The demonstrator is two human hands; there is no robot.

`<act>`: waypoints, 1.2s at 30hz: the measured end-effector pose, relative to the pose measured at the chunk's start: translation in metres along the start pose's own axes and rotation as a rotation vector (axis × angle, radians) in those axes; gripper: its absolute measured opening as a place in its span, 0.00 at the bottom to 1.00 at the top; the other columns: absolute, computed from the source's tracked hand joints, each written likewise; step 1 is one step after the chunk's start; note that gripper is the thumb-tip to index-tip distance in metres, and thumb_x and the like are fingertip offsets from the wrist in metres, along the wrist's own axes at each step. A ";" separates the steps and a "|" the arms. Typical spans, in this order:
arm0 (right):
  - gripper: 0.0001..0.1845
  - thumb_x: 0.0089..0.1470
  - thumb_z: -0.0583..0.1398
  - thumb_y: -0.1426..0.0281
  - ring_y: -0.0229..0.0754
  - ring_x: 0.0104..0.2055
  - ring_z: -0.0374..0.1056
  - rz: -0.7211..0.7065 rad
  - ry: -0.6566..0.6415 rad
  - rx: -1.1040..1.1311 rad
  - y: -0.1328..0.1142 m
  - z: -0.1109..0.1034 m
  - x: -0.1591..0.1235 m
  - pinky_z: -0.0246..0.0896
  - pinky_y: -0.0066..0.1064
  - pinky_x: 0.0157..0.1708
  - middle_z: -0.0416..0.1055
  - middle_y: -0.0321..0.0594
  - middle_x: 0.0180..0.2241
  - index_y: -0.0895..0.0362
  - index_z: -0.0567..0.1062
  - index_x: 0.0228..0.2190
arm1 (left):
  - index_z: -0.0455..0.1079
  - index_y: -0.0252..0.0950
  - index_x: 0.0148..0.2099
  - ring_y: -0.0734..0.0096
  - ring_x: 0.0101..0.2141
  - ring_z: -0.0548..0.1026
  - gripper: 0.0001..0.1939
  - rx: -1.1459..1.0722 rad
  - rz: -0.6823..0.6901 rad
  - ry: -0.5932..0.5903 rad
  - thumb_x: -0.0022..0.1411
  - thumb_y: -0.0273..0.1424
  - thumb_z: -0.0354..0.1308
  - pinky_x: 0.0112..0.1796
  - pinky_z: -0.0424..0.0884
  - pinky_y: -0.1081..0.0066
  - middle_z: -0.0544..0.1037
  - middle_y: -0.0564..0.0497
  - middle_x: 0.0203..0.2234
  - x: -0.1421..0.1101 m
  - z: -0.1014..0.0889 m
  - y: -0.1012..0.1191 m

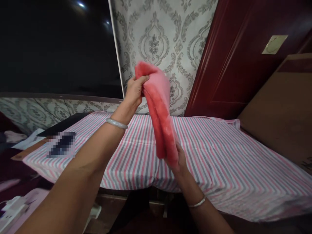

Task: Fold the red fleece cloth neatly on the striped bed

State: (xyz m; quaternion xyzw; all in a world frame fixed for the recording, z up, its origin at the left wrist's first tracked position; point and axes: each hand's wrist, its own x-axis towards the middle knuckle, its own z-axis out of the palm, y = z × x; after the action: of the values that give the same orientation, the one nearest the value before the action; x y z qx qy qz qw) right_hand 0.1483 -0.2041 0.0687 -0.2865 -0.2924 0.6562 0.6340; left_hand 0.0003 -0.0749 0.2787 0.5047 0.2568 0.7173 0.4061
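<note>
A pink and red fuzzy cloth [159, 107] hangs folded in the air above a table. My left hand [134, 90] is raised and pinches the cloth's top edge, with a pale bangle on the wrist. My right hand [179, 160] is lower, and its fingers close on the cloth's bottom end, partly hidden behind the fabric. A thin bangle sits on that wrist too. The cloth hangs nearly upright between the two hands.
The table carries a pink, grey and white striped cover [219, 152]. A blurred dark patch [60, 144] lies at its left end. A dark screen [56, 45], patterned wallpaper [161, 35] and a dark red door [243, 55] stand behind. A brown board [280, 110] leans at right.
</note>
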 end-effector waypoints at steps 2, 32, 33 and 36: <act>0.26 0.45 0.66 0.52 0.53 0.66 0.61 -0.074 0.096 -0.063 -0.017 -0.012 0.015 0.64 0.42 0.63 0.76 0.41 0.53 0.52 0.76 0.44 | 0.67 0.36 0.35 0.72 0.31 0.74 0.12 -0.010 0.020 0.060 0.50 0.27 0.67 0.32 0.69 0.74 0.73 0.54 0.27 -0.008 -0.020 0.001; 0.35 0.35 0.73 0.63 0.49 0.44 0.76 -0.108 0.095 -0.472 -0.066 -0.097 0.025 0.73 0.36 0.41 0.79 0.37 0.45 0.50 0.76 0.49 | 0.71 0.39 0.59 0.73 0.24 0.76 0.42 0.196 -0.488 0.086 0.39 0.34 0.75 0.26 0.71 0.76 0.82 0.53 0.31 -0.171 -0.179 -0.056; 0.36 0.36 0.73 0.63 0.50 0.46 0.76 -0.131 0.079 -0.476 -0.069 -0.100 0.024 0.73 0.36 0.42 0.79 0.37 0.47 0.49 0.76 0.50 | 0.70 0.39 0.59 0.72 0.24 0.76 0.42 0.200 -0.506 0.102 0.39 0.34 0.76 0.27 0.72 0.76 0.82 0.53 0.30 -0.175 -0.180 -0.056; 0.34 0.36 0.74 0.63 0.50 0.45 0.76 -0.062 0.080 -0.488 -0.065 -0.116 0.020 0.74 0.38 0.42 0.79 0.37 0.47 0.49 0.77 0.49 | 0.71 0.39 0.57 0.64 0.30 0.80 0.41 0.244 -0.678 0.146 0.38 0.32 0.77 0.32 0.75 0.71 0.82 0.51 0.31 -0.190 -0.190 -0.064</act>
State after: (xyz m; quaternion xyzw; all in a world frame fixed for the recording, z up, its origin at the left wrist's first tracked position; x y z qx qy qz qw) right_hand 0.2776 -0.1801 0.0400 -0.4476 -0.4254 0.5347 0.5768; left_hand -0.1261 -0.1931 0.0627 0.3832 0.5212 0.5403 0.5381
